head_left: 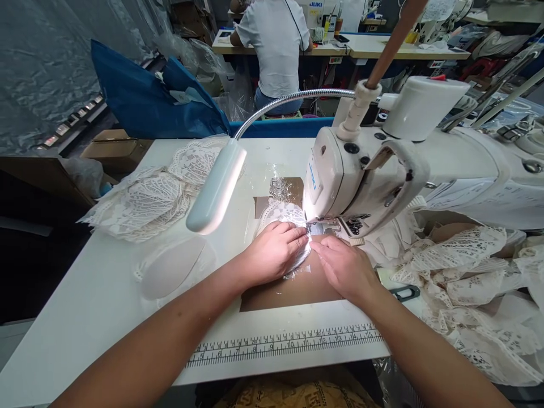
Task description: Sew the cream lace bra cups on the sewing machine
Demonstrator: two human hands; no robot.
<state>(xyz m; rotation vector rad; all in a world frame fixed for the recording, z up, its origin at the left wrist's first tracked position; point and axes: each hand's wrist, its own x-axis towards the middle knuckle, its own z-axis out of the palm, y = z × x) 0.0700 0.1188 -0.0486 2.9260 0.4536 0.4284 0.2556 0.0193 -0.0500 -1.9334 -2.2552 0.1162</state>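
A white lace piece [283, 212] lies under the needle area of the white sewing machine [365, 170]. My left hand [276, 249] rests flat on the lace, its fingers side by side and pointing at the presser foot. Just right of the foot, my right hand [344, 263] has its thumb and index finger together at the lace's edge; what they hold is too small to make out. Brown tape [297, 286] covers the table under both hands.
Lace pieces [144, 198] are stacked at the back left, near a lamp head [216, 187]. A pale oval cup [172, 269] lies left. More lace [476, 289] is heaped right, beside a dark clipper [404, 293]. A ruler strip [289, 344] runs along the front. A person [278, 51] sits beyond.
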